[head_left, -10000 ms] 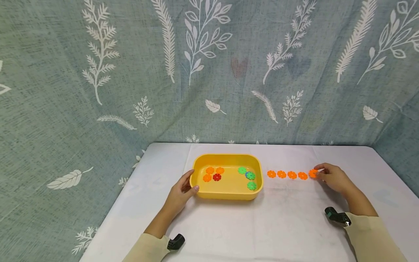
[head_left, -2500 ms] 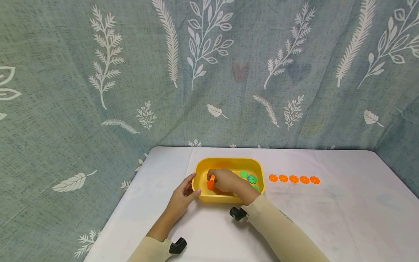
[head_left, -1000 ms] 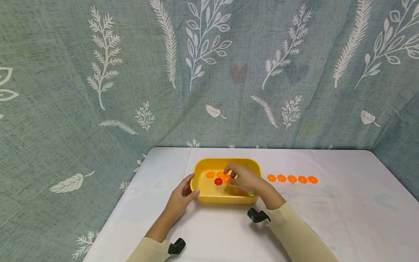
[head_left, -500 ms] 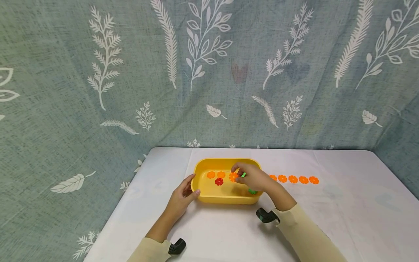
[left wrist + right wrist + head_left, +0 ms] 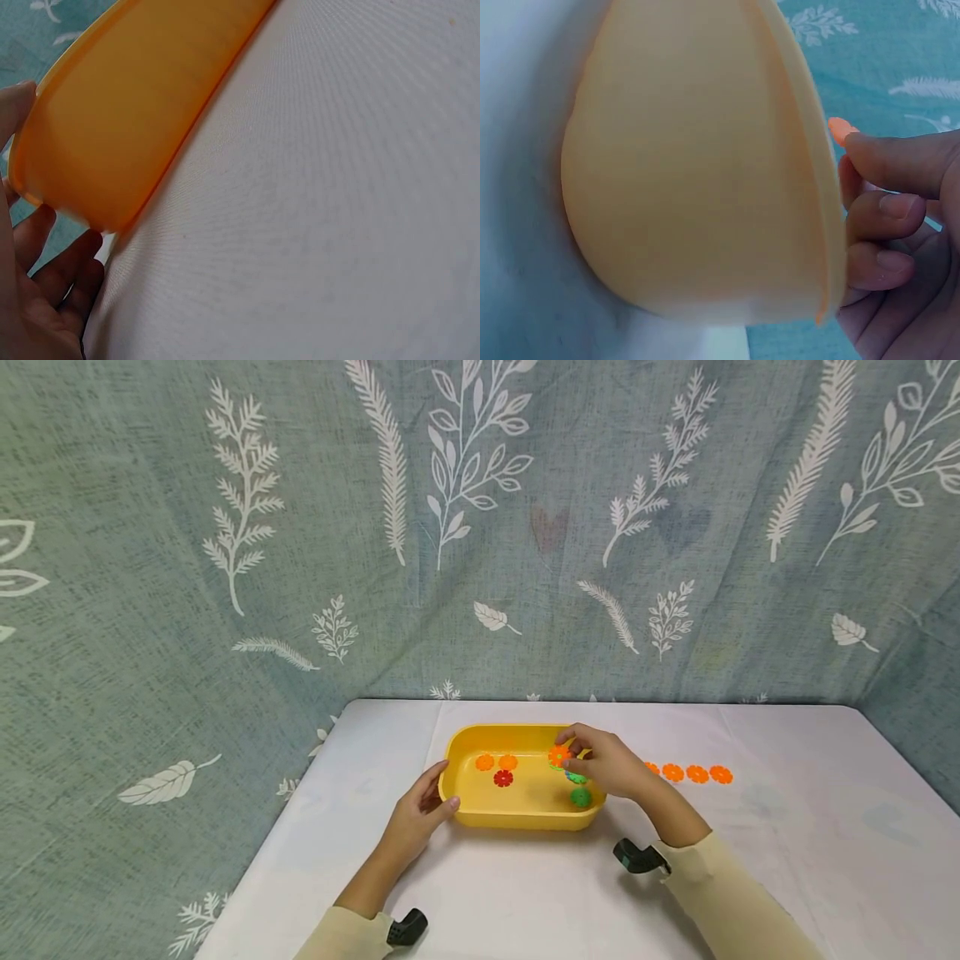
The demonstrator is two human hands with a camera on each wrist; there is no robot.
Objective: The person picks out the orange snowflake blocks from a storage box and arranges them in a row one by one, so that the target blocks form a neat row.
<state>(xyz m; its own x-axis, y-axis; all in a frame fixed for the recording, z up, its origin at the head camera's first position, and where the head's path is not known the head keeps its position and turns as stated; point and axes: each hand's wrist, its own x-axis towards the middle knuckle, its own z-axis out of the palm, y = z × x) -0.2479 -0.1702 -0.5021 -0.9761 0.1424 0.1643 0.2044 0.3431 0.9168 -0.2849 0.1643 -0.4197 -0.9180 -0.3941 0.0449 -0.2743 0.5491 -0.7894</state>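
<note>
A yellow plastic tray (image 5: 517, 820) stands on the table. My left hand (image 5: 412, 810) holds its left end, thumb at the near corner and fingers along the end wall, as the left wrist view of the tray (image 5: 127, 112) also shows. Over the tray's right part, my right hand (image 5: 609, 766) pinches an orange flower-shaped disc (image 5: 558, 755) between thumb and fingers. In the right wrist view only an edge of that orange disc (image 5: 840, 130) shows past the thumb. Inside the tray lie two orange discs (image 5: 485, 762), a red disc (image 5: 503, 778) and several green ones (image 5: 581, 797).
Right of the tray, a row of orange discs (image 5: 697, 774) lies on the white tablecloth (image 5: 517, 893), its left end hidden behind my right hand. A leaf-patterned green curtain (image 5: 555, 610) hangs behind the table.
A fifth orange disc was set at the row's right end earlier. My right hand then reached into the tray, took another orange disc and moved right with it. The left hand stays put.
</note>
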